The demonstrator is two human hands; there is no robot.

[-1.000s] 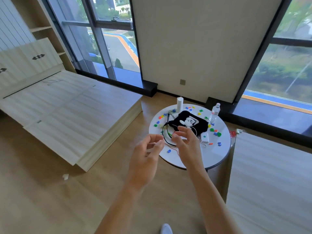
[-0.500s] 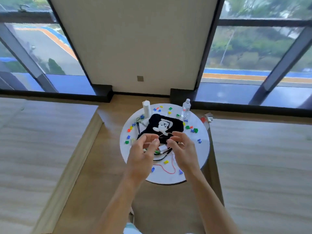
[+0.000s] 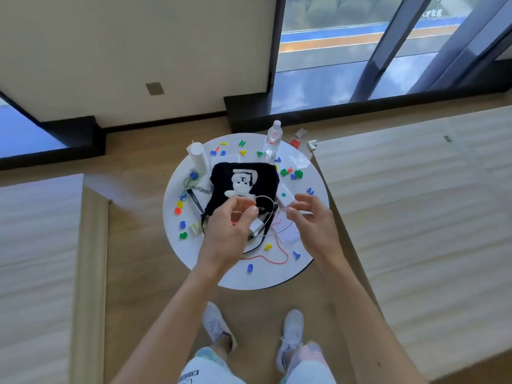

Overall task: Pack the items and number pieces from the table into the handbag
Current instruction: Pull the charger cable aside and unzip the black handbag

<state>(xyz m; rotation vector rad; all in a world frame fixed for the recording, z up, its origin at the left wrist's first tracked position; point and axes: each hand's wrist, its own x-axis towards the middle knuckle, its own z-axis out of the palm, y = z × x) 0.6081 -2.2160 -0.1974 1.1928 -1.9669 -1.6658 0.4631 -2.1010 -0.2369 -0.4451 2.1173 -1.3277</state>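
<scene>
A black fuzzy handbag (image 3: 243, 177) with a white bear figure lies on the round white table (image 3: 313, 173), its strap trailing to the left. My left hand (image 3: 231, 225) hovers over the bag's near edge, pinching a thin white cable (image 3: 267, 198) with a white charger plug (image 3: 256, 227) beneath it. My right hand (image 3: 311, 221) pinches the same cable further right. The cable loops between both hands. Coloured number pieces (image 3: 293, 173) lie scattered around the bag.
A white cylinder (image 3: 197, 156) and a water bottle (image 3: 273, 139) stand at the table's far side. A small white box (image 3: 286, 195), a white mesh pad (image 3: 289, 234) and a red string (image 3: 277, 257) lie near my right hand. Wooden panels flank the table.
The view has tilted down over the table. My hands have drawn apart, with the white cable now stretched in a loop between them.
</scene>
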